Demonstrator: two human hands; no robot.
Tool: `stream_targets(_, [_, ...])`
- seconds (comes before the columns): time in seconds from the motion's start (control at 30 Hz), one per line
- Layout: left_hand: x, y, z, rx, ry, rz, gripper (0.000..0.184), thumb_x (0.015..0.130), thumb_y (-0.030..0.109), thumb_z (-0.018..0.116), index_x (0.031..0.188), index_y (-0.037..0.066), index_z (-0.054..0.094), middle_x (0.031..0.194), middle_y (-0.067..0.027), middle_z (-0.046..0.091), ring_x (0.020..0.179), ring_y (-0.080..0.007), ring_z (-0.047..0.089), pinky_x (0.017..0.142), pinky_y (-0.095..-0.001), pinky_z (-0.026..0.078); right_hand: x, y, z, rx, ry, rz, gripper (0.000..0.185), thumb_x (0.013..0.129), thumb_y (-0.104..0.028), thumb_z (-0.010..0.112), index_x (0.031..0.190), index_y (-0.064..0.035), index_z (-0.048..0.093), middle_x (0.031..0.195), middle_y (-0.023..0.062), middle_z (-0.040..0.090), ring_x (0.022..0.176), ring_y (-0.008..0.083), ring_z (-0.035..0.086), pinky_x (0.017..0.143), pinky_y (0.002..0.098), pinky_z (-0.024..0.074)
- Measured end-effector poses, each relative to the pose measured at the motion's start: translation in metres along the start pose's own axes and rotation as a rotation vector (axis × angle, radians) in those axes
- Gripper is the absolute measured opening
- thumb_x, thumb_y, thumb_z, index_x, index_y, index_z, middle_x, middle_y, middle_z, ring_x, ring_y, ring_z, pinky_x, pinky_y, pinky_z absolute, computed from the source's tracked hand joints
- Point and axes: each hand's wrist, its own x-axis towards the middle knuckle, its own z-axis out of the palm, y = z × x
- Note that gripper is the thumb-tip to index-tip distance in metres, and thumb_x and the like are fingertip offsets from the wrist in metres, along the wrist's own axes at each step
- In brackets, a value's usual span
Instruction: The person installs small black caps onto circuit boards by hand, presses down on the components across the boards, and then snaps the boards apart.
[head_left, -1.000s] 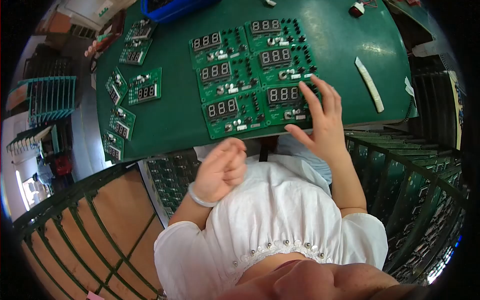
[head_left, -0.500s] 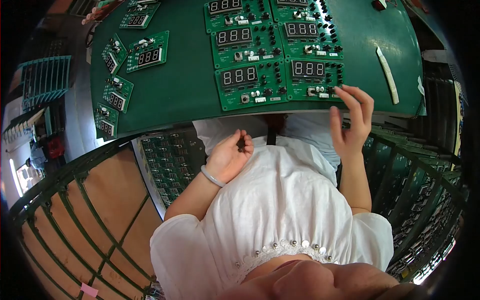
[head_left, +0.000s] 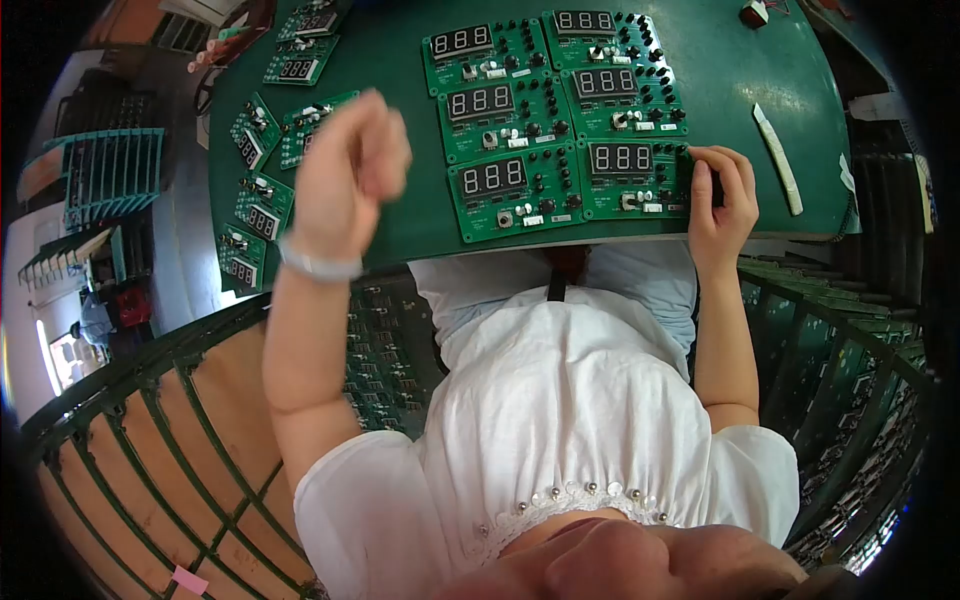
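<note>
Several green circuit boards with digit displays form a two-column block on the green table, including the lower right board (head_left: 622, 180) and the lower left one (head_left: 515, 195). At the right edge of the lower right board, the bent fingers of my right hand (head_left: 722, 205) are drawn together; whatever lies between their tips is too small to tell. My left hand (head_left: 355, 170), with a pale bracelet, is raised at the left, blurred, its fingers curled in; its contents are hidden. Behind it, a separate board (head_left: 300, 135) is partly covered.
More boards (head_left: 262, 208) lie along the table's left side. A pale strip (head_left: 778, 160) rests at the right, and a small red and white part (head_left: 754, 12) sits at the back. Racks (head_left: 830, 370) holding boards stand below the table's right front edge.
My left hand has risen from near my lap to over the left part of the table. My right hand moved right with the shifting view and its fingers drew closer together.
</note>
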Motion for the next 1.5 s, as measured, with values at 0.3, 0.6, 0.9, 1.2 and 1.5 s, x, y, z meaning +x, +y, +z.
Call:
stream_targets(0.3, [0.297, 0.093, -0.085, 0.454, 0.085, 0.441, 0.042, 0.101, 0.038, 0.044, 0.101, 0.003, 0.067, 0.093, -0.0083, 0.065, 0.093, -0.0169, 0.057, 0.082, -0.0293, 0.042, 0.005, -0.007, -0.002, -0.165, -0.018, -0.067, 0.008, 0.089, -0.010, 0.062, 0.094, -0.0068, 0.068, 0.095, 0.0070, 0.065, 0.088, 0.0254, 0.061, 0.078, 0.0357, 0.0471])
stream_targets(0.6, [0.232, 0.078, -0.035, 0.957, 0.066, 0.803, 0.059, 0.105, 0.043, 0.036, 0.144, 0.000, 0.044, 0.145, -0.0192, 0.049, 0.139, -0.0266, 0.040, 0.117, -0.0355, 0.025, 0.008, -0.006, -0.006, -0.083, -0.068, -0.007, 0.011, 0.090, -0.010, 0.061, 0.097, -0.0041, 0.067, 0.095, 0.0075, 0.065, 0.087, 0.0232, 0.061, 0.077, 0.0332, 0.0470])
stream_targets(0.9, [0.150, -0.011, -0.040, 1.031, 0.098, 0.531, 0.042, 0.092, 0.029, 0.068, 0.125, 0.003, 0.063, 0.112, -0.0077, 0.069, 0.100, -0.0156, 0.063, 0.087, -0.0285, 0.051, 0.106, 0.019, 0.008, 0.180, -0.409, 0.124, 0.027, 0.093, -0.016, 0.061, 0.116, -0.0030, 0.064, 0.103, 0.0071, 0.063, 0.096, 0.0169, 0.061, 0.085, 0.0281, 0.0474])
stream_targets(1.2, [0.133, 0.000, -0.055, 1.085, -0.110, 0.406, 0.047, 0.085, 0.007, 0.073, 0.130, 0.001, 0.058, 0.129, -0.0087, 0.058, 0.119, -0.0167, 0.054, 0.103, -0.0302, 0.044, 0.195, 0.033, 0.057, -0.009, -0.703, 0.076, 0.027, 0.094, -0.025, 0.062, 0.112, -0.0055, 0.067, 0.103, 0.0080, 0.066, 0.094, 0.0196, 0.061, 0.085, 0.0311, 0.0477])
stream_targets(1.5, [0.133, -0.003, -0.050, 0.568, 0.065, 0.272, 0.043, 0.086, -0.002, 0.070, 0.127, -0.004, 0.056, 0.126, -0.0141, 0.061, 0.118, -0.0189, 0.057, 0.105, -0.0307, 0.044, 0.190, 0.056, 0.050, 0.117, -0.681, -0.018, 0.020, 0.091, -0.005, 0.066, 0.111, -0.0040, 0.067, 0.092, 0.0016, 0.061, 0.080, 0.0103, 0.055, 0.074, 0.0249, 0.0472])
